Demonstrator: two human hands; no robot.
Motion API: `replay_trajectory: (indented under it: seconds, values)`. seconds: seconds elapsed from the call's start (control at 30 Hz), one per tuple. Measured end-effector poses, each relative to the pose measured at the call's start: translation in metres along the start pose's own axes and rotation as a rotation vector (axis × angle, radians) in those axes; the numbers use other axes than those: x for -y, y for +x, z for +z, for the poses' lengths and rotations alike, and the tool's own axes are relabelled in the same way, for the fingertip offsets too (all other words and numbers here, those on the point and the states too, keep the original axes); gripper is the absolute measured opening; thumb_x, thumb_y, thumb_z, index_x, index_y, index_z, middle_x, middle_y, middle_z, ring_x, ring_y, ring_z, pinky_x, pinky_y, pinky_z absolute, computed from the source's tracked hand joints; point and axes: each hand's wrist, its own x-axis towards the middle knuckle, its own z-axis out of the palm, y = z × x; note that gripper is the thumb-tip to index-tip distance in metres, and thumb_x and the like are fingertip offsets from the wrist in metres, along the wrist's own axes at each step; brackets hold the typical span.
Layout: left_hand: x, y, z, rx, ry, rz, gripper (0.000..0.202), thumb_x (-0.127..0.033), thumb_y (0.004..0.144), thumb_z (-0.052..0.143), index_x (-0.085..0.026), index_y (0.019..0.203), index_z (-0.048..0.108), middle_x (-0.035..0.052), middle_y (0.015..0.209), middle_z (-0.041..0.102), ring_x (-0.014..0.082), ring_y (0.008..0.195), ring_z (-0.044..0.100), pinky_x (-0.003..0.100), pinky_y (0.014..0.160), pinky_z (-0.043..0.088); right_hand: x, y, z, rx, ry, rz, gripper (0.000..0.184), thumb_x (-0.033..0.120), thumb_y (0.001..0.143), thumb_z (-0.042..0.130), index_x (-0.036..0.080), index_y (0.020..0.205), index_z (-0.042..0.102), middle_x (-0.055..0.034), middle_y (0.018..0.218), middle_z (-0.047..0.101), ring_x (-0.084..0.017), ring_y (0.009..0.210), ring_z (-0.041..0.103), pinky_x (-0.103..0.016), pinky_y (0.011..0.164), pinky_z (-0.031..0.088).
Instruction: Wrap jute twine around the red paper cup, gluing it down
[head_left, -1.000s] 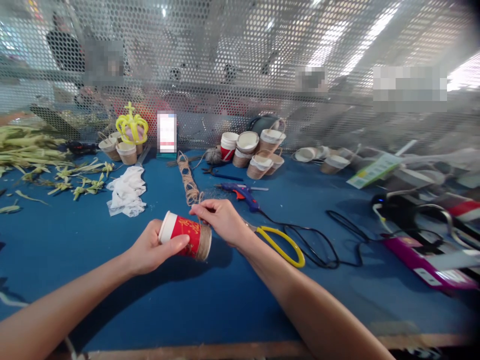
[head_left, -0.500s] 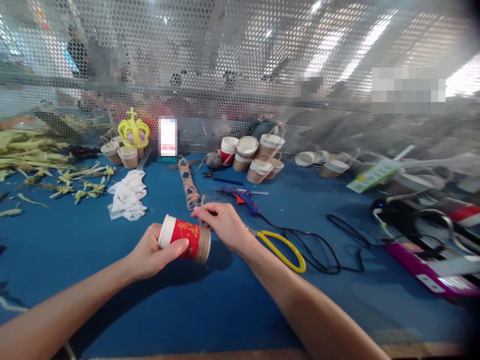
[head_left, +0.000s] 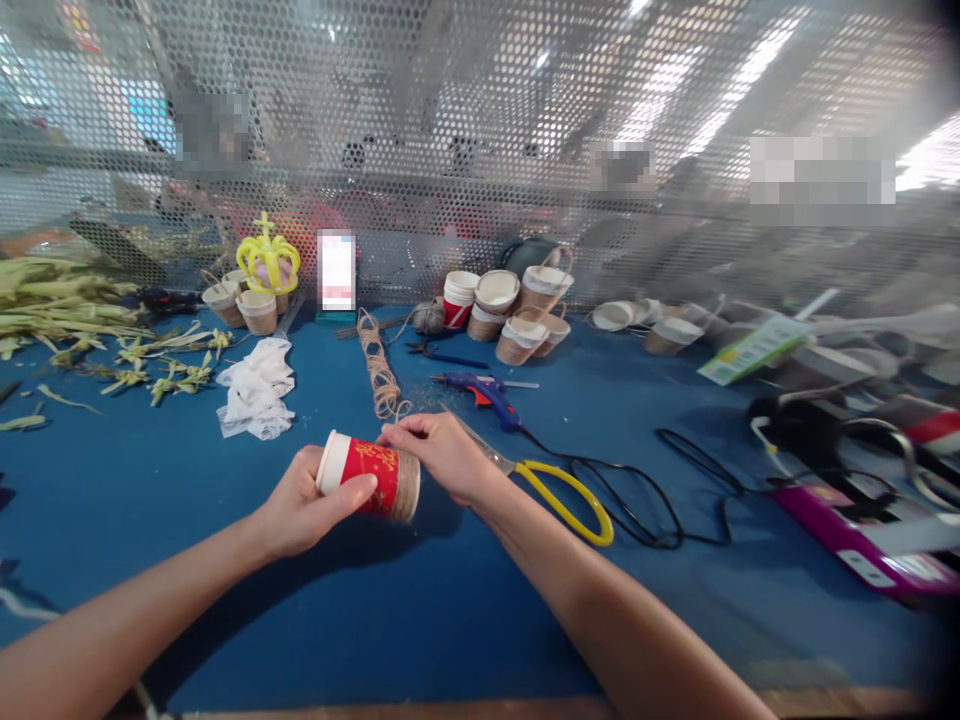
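My left hand (head_left: 304, 500) grips a red paper cup (head_left: 365, 472) lying on its side above the blue table (head_left: 420, 610), its white rim to the left. A band of jute twine is wound round the cup's right end. My right hand (head_left: 442, 455) is pinched on the twine strand at that end, fingers pressed against the cup. The loose jute twine (head_left: 377, 365) runs away from my hands across the table toward the back.
Yellow-handled scissors (head_left: 559, 487) lie just right of my right hand, a blue glue gun (head_left: 480, 388) with a black cord behind them. Twine-wrapped cups (head_left: 517, 310) stand at the back, a white cloth (head_left: 255, 390) and green leaves (head_left: 82, 320) to the left. Perforated metal screen behind.
My right hand has dropped from above the cup to its top right end, drawing the twine down against it. The left hand keeps the cup almost still.
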Motion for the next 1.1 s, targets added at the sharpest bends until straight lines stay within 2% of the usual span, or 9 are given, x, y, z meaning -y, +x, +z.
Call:
replay_trajectory:
  seconds: [0.13, 0.27, 0.37, 0.43, 0.53, 0.73, 0.9, 1.1]
  values:
    - [0.002, -0.001, 0.001, -0.013, -0.055, -0.035, 0.027, -0.032, 0.071, 0.058, -0.011, 0.055, 0.052, -0.0032, 0.049, 0.041, 0.0054, 0.044, 0.032, 0.017, 0.040, 0.026, 0.000, 0.000, 0.001, 0.030, -0.006, 0.018, 0.030, 0.038, 0.076, 0.051, 0.014, 0.072, 0.068, 0.0017, 0.052, 0.056, -0.008, 0.044, 0.044, -0.020, 0.042, 0.032]
    - [-0.003, 0.002, 0.003, -0.062, -0.184, -0.117, 0.023, -0.032, 0.067, 0.061, -0.010, 0.061, 0.061, -0.0016, 0.052, 0.051, 0.0066, 0.046, 0.040, 0.017, 0.044, 0.035, 0.000, 0.002, -0.002, -0.026, -0.049, 0.020, 0.030, 0.037, 0.077, 0.050, 0.014, 0.067, 0.065, 0.0029, 0.047, 0.052, -0.009, 0.044, 0.045, -0.020, 0.043, 0.033]
    - [-0.007, 0.009, 0.004, -0.161, -0.264, -0.173, 0.021, -0.031, 0.064, 0.064, -0.010, 0.063, 0.064, -0.0006, 0.054, 0.057, 0.0083, 0.049, 0.047, 0.018, 0.048, 0.039, 0.001, 0.005, -0.007, -0.105, -0.077, 0.020, 0.030, 0.036, 0.079, 0.047, 0.015, 0.059, 0.056, 0.0023, 0.047, 0.051, -0.009, 0.044, 0.048, -0.021, 0.044, 0.037]
    - [-0.007, 0.014, 0.004, -0.240, -0.306, -0.192, 0.021, -0.032, 0.064, 0.064, -0.011, 0.063, 0.065, -0.0009, 0.053, 0.058, 0.0095, 0.050, 0.050, 0.019, 0.051, 0.042, 0.003, 0.005, -0.009, -0.136, -0.073, 0.013, 0.029, 0.037, 0.082, 0.043, 0.017, 0.061, 0.049, 0.0013, 0.051, 0.053, -0.009, 0.043, 0.050, -0.021, 0.044, 0.040]
    - [-0.002, 0.019, 0.003, -0.301, -0.335, -0.220, 0.022, -0.032, 0.065, 0.064, -0.010, 0.068, 0.066, -0.0004, 0.055, 0.062, 0.0106, 0.052, 0.054, 0.021, 0.056, 0.044, 0.008, -0.002, -0.007, -0.102, -0.057, -0.032, 0.025, 0.036, 0.081, 0.044, 0.017, 0.065, 0.047, 0.0009, 0.054, 0.055, -0.010, 0.047, 0.054, -0.022, 0.049, 0.045]
    - [0.003, 0.020, 0.001, -0.309, -0.234, -0.201, 0.025, -0.033, 0.069, 0.061, -0.009, 0.072, 0.068, 0.0026, 0.061, 0.066, 0.0137, 0.059, 0.057, 0.023, 0.059, 0.045, 0.013, -0.014, 0.005, -0.047, -0.169, -0.146, 0.012, 0.028, 0.074, 0.053, 0.016, 0.069, 0.054, -0.0010, 0.062, 0.062, -0.011, 0.055, 0.056, -0.023, 0.052, 0.044]
    - [0.002, 0.019, 0.000, -0.291, -0.129, -0.182, 0.027, -0.034, 0.071, 0.058, -0.009, 0.073, 0.067, 0.0045, 0.065, 0.067, 0.0143, 0.059, 0.057, 0.023, 0.057, 0.045, 0.012, -0.014, 0.007, -0.047, -0.175, -0.164, 0.009, 0.024, 0.074, 0.053, 0.016, 0.072, 0.056, -0.0023, 0.067, 0.065, -0.012, 0.059, 0.059, -0.023, 0.054, 0.046]
    - [0.003, 0.017, 0.000, -0.279, -0.004, -0.139, 0.029, -0.034, 0.074, 0.055, -0.008, 0.077, 0.066, 0.0023, 0.062, 0.063, 0.0115, 0.054, 0.052, 0.020, 0.051, 0.041, 0.005, -0.012, 0.009, -0.067, -0.193, -0.174, 0.009, 0.024, 0.073, 0.052, 0.017, 0.071, 0.054, -0.0021, 0.065, 0.063, -0.013, 0.057, 0.058, -0.024, 0.054, 0.046]
